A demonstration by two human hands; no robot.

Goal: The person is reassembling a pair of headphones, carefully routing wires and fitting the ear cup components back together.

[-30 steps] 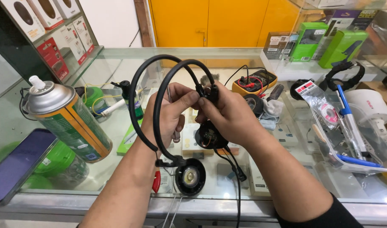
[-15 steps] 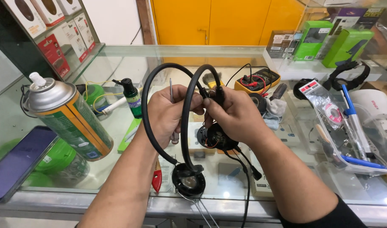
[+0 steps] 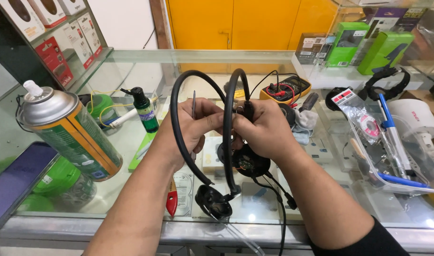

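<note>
I hold a black headset with thin twin bands upright over a glass counter. My left hand grips the bands at the middle, with a thin metal tool sticking up between its fingers. My right hand pinches the top of the right band, just above an open earcup whose inner parts show. The other earcup hangs low near the counter's front edge. Black cables trail down from the open earcup.
A large spray can stands at left beside a dark phone. A small green-capped bottle and a red-handled tool lie near. A multimeter, another headset, a bagged item and green boxes fill the right.
The headset has turned and risen a little, so both bands now stand more upright. My hands have closed in together at its middle.
</note>
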